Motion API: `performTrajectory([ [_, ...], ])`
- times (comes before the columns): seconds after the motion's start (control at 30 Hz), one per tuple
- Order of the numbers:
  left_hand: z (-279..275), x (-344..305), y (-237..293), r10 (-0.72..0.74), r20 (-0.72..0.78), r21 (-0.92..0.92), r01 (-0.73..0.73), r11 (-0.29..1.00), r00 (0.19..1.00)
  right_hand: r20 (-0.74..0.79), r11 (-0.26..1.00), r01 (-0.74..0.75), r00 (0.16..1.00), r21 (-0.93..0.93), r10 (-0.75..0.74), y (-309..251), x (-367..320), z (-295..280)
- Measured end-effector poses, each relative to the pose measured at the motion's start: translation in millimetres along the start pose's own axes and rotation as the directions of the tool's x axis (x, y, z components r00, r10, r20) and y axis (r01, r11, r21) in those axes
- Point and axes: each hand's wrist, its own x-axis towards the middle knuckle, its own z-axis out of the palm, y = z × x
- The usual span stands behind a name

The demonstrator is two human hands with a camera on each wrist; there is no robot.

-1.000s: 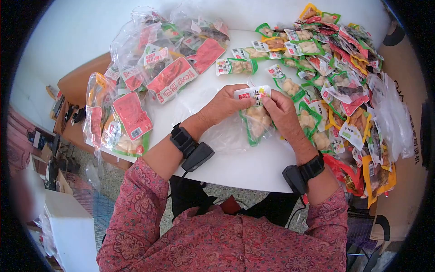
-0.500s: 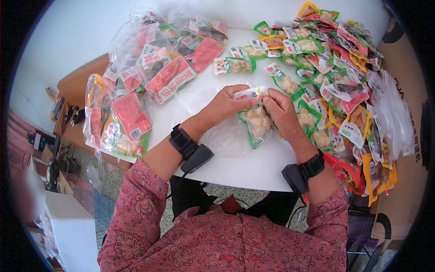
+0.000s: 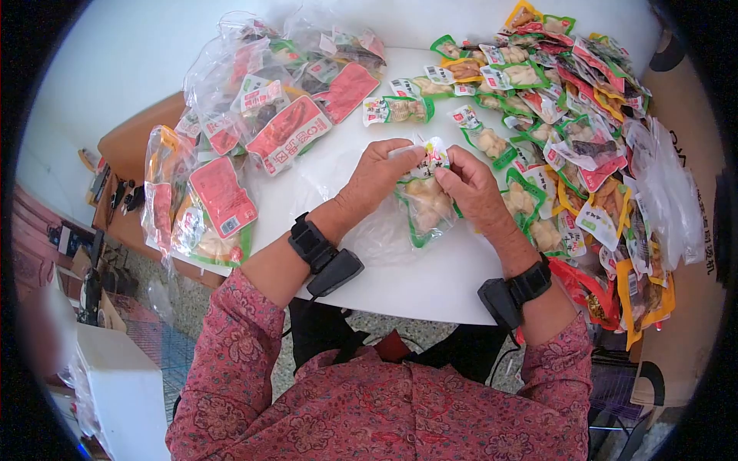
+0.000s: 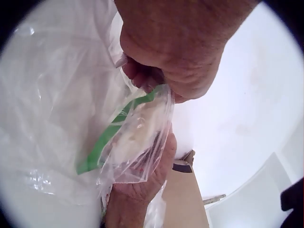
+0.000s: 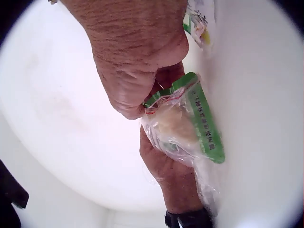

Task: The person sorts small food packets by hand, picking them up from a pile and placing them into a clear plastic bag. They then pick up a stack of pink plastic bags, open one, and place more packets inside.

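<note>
A green-edged food pouch [image 3: 427,201] with pale, lumpy pieces inside hangs below both hands over the white table. Clear plastic surrounds its lower part, plain in the left wrist view around the pouch [image 4: 135,135]. At the white printed top, my left hand [image 3: 372,178] pinches the left side with its thumb laid across the front. The right hand [image 3: 478,188] grips the top's right side between thumb and curled fingers. Along the green edge of the pouch [image 5: 206,126], small print shows in the right wrist view. Some of the fingertips are hidden behind the pouch.
Loose pouches [image 3: 523,77] are heaped along the right of the table. Clear bags filled with red-labelled packs [image 3: 289,135] stand at the back left. Crumpled clear plastic [image 3: 369,237] lies under the hands, and more plastic bags [image 3: 669,200] hang beside a cardboard box [image 3: 676,330].
The left hand and the pouch have shifted slightly left and up. The right thumb has moved down along the printed top, and more of that top's right end now shows.
</note>
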Motion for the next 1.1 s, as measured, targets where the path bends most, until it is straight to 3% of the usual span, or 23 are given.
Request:
performTrajectory([
  [0.17,-0.7,-1.1,0.8,0.012,0.022,-0.017,-0.012,1.000,1.000,0.075,0.986,-0.010,0.997,0.165,-0.002,-1.2,-0.4,-3.4],
  [0.77,-3.0,-3.2,4.7,-0.042,0.067,-0.116,0.049,0.992,0.997,0.053,0.952,-0.071,0.997,0.298,0.058,3.1,0.8,-3.4],
  [0.87,-4.5,-2.9,3.1,-0.010,0.093,-0.088,0.018,0.996,0.996,0.040,0.939,-0.103,0.995,0.328,0.095,-0.8,-0.3,-1.9],
  [1.1,0.7,-9.8,11.4,0.028,-0.005,0.056,-0.028,0.998,1.000,0.050,0.931,-0.116,0.993,0.346,0.105,-2.0,-0.8,-2.0],
])
